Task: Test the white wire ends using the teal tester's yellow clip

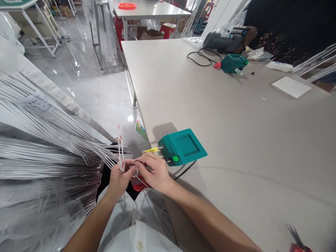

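My left hand (120, 178) is closed around a few thin white wires (120, 147) that stand up from it with reddish tips. Thumb and fingers of my right hand (154, 171) pinch together at the left fingertips, on what looks like the end of a wire; it is too small to see clearly. Just beyond my right hand sits a green soldering station (186, 147) with a green knob (175, 158). A yellow-handled tool (151, 150) with a metal tip points at the station's left side. Large bundles of white wires (52, 150) lie at my left.
The grey table (223, 122) spreads to my right. At its far side stand a second green device (233, 63), a dark motor (223, 41) and a white flat block (291, 86). A red-handled tool (299, 245) lies near the bottom right. A metal rack (97, 35) stands on the floor.
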Motion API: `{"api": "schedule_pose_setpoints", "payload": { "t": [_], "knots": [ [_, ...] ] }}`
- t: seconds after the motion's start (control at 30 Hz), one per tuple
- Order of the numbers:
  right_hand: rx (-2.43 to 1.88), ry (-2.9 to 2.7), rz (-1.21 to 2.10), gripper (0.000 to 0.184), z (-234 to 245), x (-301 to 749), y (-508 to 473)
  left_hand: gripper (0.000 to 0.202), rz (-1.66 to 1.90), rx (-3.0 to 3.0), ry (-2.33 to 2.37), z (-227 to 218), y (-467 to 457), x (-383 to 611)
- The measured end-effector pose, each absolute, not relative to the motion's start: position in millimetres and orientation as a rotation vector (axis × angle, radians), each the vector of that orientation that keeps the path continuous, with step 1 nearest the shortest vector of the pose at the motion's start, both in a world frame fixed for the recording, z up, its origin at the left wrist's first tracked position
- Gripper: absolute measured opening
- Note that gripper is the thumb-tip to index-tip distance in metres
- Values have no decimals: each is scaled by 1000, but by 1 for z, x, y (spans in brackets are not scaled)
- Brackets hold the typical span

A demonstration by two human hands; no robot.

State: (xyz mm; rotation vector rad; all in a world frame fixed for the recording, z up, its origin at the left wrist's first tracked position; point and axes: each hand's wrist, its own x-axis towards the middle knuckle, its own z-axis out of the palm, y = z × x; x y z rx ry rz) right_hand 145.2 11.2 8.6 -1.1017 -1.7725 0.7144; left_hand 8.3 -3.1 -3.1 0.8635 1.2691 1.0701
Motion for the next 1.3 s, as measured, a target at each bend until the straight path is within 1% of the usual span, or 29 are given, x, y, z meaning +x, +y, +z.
{"api": "schedule_pose_setpoints", "payload": {
  "t": [0.1, 0.2, 0.27, 0.43, 0.5, 0.67, 0.77, 0.93, 1.03, 1.13, 1.2, 1.3],
  "knots": [
    [-1079, -1837, 615, 16, 11, 148, 11, 25, 1091, 819, 1298, -2, 2, -1],
    [-1076, -1880, 573, 18, 15, 149, 10, 21, 1054, 877, 1313, 4, 2, -4],
    [-1079, -1873, 634, 17, 17, 148, 11, 19, 955, 960, 1270, 7, -1, -2],
    [-1087, -1670, 951, 13, 20, 144, 12, 26, 721, 1099, 1031, 3, -10, 3],
    [-1090, -1597, 1031, 16, 18, 143, 13, 28, 671, 1094, 996, 0, -12, 3],
    [-1160, -1502, 1100, 21, 12, 145, 13, 41, 744, 962, 1096, -5, -12, -1],
    [-1164, -1534, 1092, 20, 10, 146, 12, 43, 864, 814, 1189, -8, -9, -3],
    [-1103, -1748, 1130, 23, 10, 144, 9, 38, 1154, 777, 1290, -4, -7, -3],
    [-1069, -1874, 1093, 28, 6, 142, 8, 30, 1134, 933, 1314, 5, -7, -1],
    [-1041, -1941, 1049, 29, 0, 142, 7, 16, 1097, 1060, 1340, 9, -7, 2],
    [-1041, -1972, 1040, 27, -2, 142, 7, 13, 1100, 1049, 1369, 9, -7, 3],
    [-1105, -1903, 981, 17, 1, 145, 6, 17, 1138, 905, 1443, 8, -7, 2]
  ]
}}
